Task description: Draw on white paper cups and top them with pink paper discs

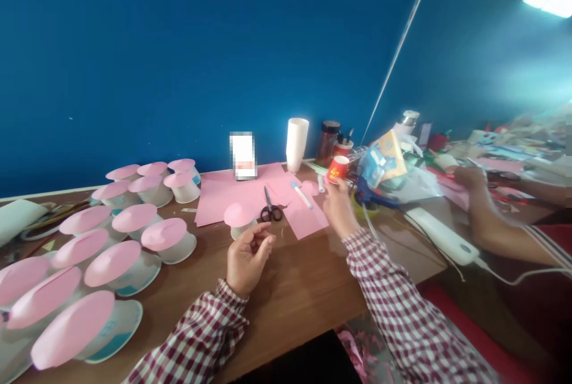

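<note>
My left hand (250,259) hovers over the brown table with its fingers loosely curved and apart, holding nothing. Just beyond its fingertips stands an upturned white paper cup with a pink paper cone (239,215) on top. Black-handled scissors (270,208) lie beside that, partly on pink paper sheets (223,190). My right hand (340,210) has its fingers round the lower part of a red paper cup (338,167); the hand hides some of the grip. A capped marker (302,194) and a small pink paper disc (310,188) lie left of it.
Rows of pink-topped cups (152,190) fill the left side. A white cup stack (297,143), a dark jar (329,141) and a blue glue gun (373,193) stand toward the back. A white power strip (442,236) and another person's arm (496,217) are at right.
</note>
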`<state>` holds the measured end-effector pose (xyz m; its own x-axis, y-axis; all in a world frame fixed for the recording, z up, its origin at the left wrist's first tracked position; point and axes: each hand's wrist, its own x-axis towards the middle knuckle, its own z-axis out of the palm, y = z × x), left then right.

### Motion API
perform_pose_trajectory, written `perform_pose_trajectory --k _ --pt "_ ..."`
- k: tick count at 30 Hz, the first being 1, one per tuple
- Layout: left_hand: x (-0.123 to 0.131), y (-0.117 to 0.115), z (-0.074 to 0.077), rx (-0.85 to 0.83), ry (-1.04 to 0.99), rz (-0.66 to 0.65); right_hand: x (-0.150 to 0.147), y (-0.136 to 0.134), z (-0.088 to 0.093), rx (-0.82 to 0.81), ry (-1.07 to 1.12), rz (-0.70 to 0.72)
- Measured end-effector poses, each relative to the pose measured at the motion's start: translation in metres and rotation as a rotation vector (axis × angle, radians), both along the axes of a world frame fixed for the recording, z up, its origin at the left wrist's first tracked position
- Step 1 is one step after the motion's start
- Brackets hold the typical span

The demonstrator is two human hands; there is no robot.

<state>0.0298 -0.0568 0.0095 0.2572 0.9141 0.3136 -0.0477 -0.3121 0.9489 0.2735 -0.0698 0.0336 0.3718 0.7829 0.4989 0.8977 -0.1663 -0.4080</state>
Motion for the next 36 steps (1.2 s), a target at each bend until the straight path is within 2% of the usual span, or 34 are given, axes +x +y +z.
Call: perform_pose_trajectory --k 2,5,12,16,21,27,31,36 --pt "0.0 0.0 0.001 -0.003 -0.004 -0.006 0.009 -0.001 -0.003 -0.124 -0.055 -0.079" --pt "0.001 -0.001 0.002 0.01 0.007 -0.019 0.009 0.001 -0.006 -0.241 -0.177 -0.096" --pt "-0.001 -0.001 -0.002 0.128 0.084 -0.007 -0.017 0.013 -0.009 -0.304 -0.316 0.028" --pt "-0.001 -0.002 -0.001 0.187 0.105 0.008 -0.016 0.025 -0.002 -0.31 -0.315 0.071" --pt "0.002 -0.005 0.002 0.198 0.091 0.01 0.015 0.036 0.023 -0.171 -0.173 0.079" --pt "0.003 -0.007 -0.002 0.17 0.113 -0.057 0.068 0.037 0.05 -0.051 -0.055 -0.136" --pt "0.003 -0.006 -0.003 0.184 0.132 -0.077 0.09 0.043 0.055 -0.125 -0.078 -0.212" --pt "0.003 -0.006 -0.003 0.208 0.143 -0.108 0.102 0.058 0.058 -0.203 -0.012 -0.291"
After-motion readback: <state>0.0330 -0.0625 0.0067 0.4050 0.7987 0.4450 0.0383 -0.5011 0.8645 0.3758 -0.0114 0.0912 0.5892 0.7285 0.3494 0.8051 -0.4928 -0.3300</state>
